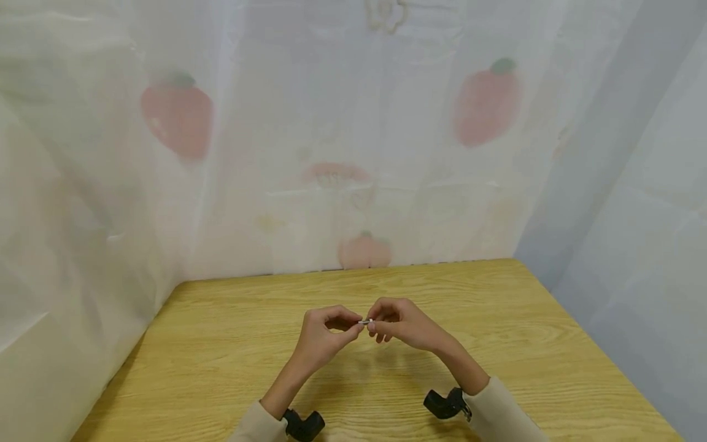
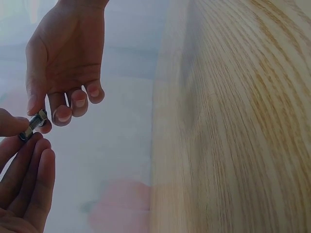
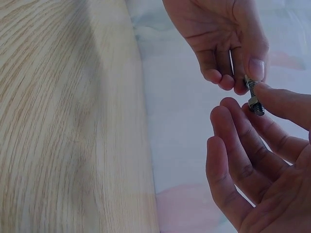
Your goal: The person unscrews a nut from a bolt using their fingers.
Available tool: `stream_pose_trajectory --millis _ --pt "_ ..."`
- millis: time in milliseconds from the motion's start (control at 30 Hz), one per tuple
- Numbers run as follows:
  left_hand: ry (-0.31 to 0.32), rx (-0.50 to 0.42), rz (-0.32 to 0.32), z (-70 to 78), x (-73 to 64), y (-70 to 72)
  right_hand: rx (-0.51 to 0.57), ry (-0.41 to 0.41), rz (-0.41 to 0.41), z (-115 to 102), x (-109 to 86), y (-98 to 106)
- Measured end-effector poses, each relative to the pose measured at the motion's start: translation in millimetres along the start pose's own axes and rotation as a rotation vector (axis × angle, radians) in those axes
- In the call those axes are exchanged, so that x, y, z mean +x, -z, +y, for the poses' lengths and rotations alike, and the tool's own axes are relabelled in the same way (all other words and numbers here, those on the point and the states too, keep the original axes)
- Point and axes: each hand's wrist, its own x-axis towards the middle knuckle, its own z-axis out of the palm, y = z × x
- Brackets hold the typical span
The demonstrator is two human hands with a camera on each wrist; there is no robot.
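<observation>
Both hands meet over the table around a small metal bolt (image 1: 364, 321) with a hex nut (image 3: 253, 102) on its thread. My left hand (image 1: 323, 336) pinches one end of the bolt between thumb and forefinger. From the other side, my right hand (image 1: 407, 323) has thumb and forefinger at the nut, pinching it. Bare thread shows between the two grips in the right wrist view, and a short threaded tip sticks out past the nut. The other fingers of the right hand are loosely spread, clear of the bolt. Fingertips partly hide both bolt ends.
A wood-grain table (image 1: 221, 331) lies beneath the hands. Pale sheeting (image 1: 331, 110) with faded red fruit prints hangs behind it and along both sides. Black devices (image 1: 304, 425) are strapped at both wrists, beside light sleeves (image 1: 505, 414).
</observation>
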Motion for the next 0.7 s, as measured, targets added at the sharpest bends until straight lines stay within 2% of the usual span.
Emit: stream_pose_trajectory --millis 300,700 --pt "0.000 0.007 0.005 -1.6 -0.3 -0.4 0.002 -0.024 0.004 1.1 0.4 -0.5" --pt "0.004 0.004 0.008 -4.7 -0.4 -2.3 -0.009 -0.009 0.006 0.9 -0.1 -0.1"
